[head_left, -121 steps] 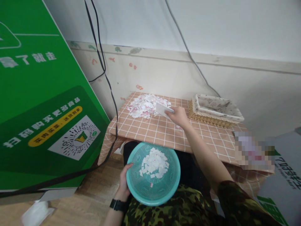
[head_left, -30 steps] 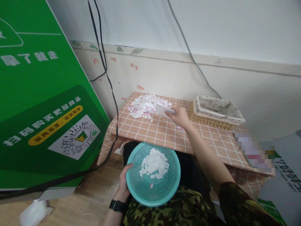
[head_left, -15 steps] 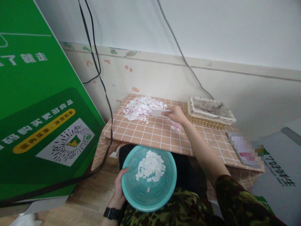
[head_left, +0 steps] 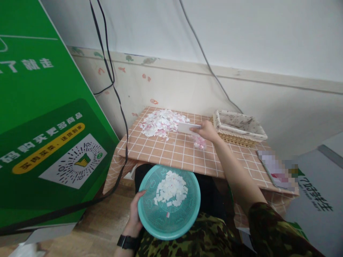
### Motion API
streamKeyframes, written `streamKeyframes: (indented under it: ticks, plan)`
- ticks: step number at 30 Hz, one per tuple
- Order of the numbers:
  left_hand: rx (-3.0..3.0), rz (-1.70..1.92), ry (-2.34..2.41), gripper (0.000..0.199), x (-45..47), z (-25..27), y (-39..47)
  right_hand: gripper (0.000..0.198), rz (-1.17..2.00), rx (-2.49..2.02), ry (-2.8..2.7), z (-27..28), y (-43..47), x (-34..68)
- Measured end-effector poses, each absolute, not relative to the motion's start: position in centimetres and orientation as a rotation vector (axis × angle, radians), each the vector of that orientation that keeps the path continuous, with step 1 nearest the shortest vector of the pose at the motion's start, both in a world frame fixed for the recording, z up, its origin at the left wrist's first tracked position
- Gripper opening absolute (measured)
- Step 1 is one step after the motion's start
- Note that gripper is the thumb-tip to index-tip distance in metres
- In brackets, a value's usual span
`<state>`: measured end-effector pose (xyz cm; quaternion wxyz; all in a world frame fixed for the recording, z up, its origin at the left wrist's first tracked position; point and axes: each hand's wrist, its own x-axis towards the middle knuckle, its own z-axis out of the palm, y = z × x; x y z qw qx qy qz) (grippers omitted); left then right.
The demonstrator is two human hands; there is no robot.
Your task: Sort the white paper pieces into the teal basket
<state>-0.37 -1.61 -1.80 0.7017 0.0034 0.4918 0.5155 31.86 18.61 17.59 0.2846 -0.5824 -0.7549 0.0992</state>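
My left hand (head_left: pixel 135 210) grips the left rim of a teal plastic colander (head_left: pixel 171 226) on my lap, its thumb over the edge. A heap of small white paper pieces (head_left: pixel 171 188) lies in the colander, with one loose piece lower down. Over the table, my right hand (head_left: pixel 206 131) is closed on a flat white card (head_left: pixel 187 127), held on edge. Just left of the card spreads a larger pile of white and pinkish paper scraps (head_left: pixel 160 122). Beneath my right hand sits a small clear bag or wrap with pink bits (head_left: pixel 198 142).
A checked cloth covers the table (head_left: pixel 160 153). At its back right stands a lined wicker basket (head_left: pixel 238 139), and a phone-like flat object (head_left: pixel 276 171) lies at the right edge. A green sign panel (head_left: pixel 53 107) and a hanging black strap (head_left: pixel 122 110) are at left.
My right hand has moved a little to the right with the white card, away from the paper pile. My left hand and the colander stay nearly still.
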Motion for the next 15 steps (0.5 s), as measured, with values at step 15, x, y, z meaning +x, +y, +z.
streamKeyframes:
  ticks: [15]
  plan:
    - [0.021, 1.103, 0.988, 0.015, -0.3, -1.4, -1.7, 0.033, 0.444, -1.464, -2.015, 16.8, 17.7, 30.8]
